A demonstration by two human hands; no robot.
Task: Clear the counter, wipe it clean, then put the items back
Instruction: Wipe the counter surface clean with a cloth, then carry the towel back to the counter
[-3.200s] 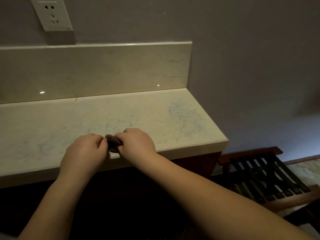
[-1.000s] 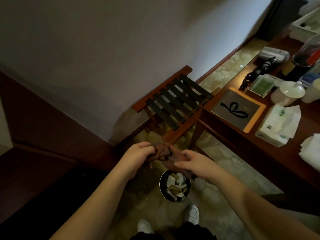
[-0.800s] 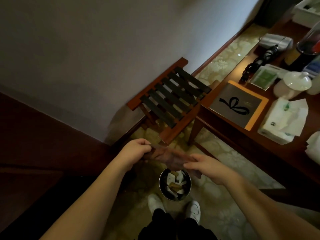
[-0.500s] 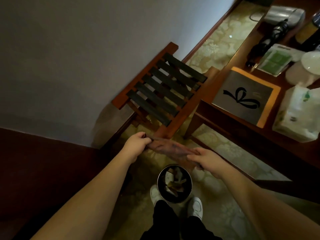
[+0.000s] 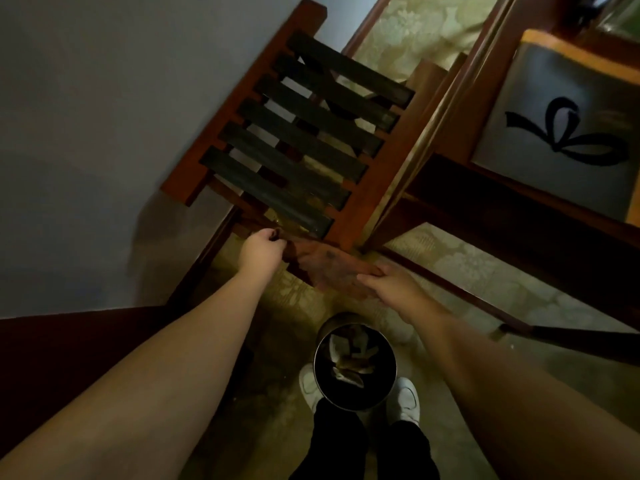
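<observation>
Cloth stretched over the bin: left hand and right hand pinch opposite edges. Looks soft and limp; grip corners.

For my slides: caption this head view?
Both hands, left and right, stretch a brown cloth above a waste bin.

Both forearms are bare to the near edge of the view, with no sleeve, watch or ring visible on the left hand or the right hand. Lower down are black trousers and white shoes with rounded toes.
</observation>
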